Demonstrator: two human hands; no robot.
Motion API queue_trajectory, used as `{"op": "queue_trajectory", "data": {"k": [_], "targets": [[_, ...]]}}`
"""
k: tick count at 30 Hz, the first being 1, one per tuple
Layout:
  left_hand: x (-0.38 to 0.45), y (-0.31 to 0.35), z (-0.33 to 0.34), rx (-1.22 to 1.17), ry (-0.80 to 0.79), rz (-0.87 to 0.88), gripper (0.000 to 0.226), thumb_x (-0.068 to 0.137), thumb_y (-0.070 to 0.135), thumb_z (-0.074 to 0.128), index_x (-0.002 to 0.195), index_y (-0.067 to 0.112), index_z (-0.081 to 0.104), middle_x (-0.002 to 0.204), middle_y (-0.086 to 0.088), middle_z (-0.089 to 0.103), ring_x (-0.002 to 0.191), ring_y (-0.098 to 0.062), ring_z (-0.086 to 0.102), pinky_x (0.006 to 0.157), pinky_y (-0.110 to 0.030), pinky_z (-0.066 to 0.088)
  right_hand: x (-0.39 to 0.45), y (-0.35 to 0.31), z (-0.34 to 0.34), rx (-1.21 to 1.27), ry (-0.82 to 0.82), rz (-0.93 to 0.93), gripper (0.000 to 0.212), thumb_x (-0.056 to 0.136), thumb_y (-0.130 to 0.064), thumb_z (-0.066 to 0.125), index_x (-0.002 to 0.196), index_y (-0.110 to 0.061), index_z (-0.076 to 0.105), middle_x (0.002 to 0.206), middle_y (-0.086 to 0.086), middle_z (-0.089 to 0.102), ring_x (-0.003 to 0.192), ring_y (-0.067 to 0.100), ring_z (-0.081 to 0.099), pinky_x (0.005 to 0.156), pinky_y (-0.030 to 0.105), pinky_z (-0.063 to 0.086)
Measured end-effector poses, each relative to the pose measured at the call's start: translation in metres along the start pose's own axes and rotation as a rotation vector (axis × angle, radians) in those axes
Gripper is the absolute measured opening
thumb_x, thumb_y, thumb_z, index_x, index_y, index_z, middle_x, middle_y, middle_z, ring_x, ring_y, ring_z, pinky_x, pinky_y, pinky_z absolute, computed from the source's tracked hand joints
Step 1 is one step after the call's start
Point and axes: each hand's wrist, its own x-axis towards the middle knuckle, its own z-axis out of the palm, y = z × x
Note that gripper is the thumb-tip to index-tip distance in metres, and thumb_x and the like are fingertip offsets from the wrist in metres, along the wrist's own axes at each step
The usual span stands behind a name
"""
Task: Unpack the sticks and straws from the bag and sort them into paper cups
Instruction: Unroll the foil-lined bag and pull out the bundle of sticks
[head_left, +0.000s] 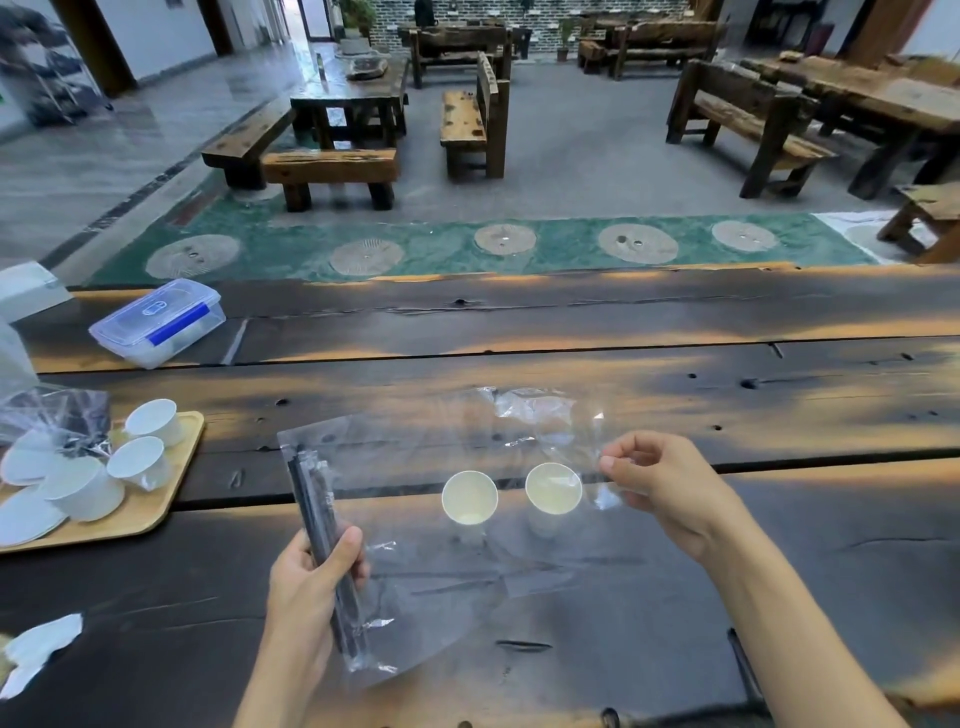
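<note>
Above two empty paper cups (470, 498) on the tabletop (675, 374), a clear plastic bag (441, 519) holding black straws (322, 525) is gripped by the left hand (311, 577), its far edge pinched by the right hand (660, 483).

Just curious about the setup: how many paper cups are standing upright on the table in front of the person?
2: the left cup and the right cup stand side by side, seen through the clear bag. More white cups lie on the tray.
</note>
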Motion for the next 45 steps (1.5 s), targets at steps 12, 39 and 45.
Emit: {"op": "queue_trajectory", "data": {"k": [12,39,45], "targets": [[0.001,0.0,0.005,0.055,-0.054,-0.08,0.009,0.094,0.008,0.06,0.099,0.003,0.066,0.068,-0.008,0.067,0.067,-0.027,0.06,0.069,-0.039,0.049,-0.01,0.021,-0.011,-0.526,0.319,-0.352,0.015,0.078,-0.012,0.074,0.065,-0.015,0.066,0.07,0.001,0.063,0.065,0.019,0.056,0.059,0.026,0.042],[-0.027,0.014,0.01,-0.033,-0.371,-0.162,0.024,0.09,0.011,0.06,0.111,0.002,0.067,0.082,-0.013,0.058,0.072,-0.02,0.056,0.066,-0.028,0.051,-0.059,0.04,0.018,0.042,-1.059,0.021,0.059,0.097,-0.007,0.054,0.149,-0.03,0.036,0.15,0.008,0.048,0.122,0.028,0.061,0.1,0.05,0.049],[-0.04,0.01,0.031,-0.069,-0.396,-0.235,0.035,0.101,0.025,0.046,0.108,0.002,0.071,0.087,-0.018,0.062,0.081,-0.027,0.056,0.077,-0.044,0.048,-0.055,0.077,0.093,0.554,-0.899,0.182,0.073,0.077,-0.006,0.079,0.141,-0.012,0.046,0.141,0.018,0.055,0.111,0.044,0.062,0.081,0.051,0.058]]}}
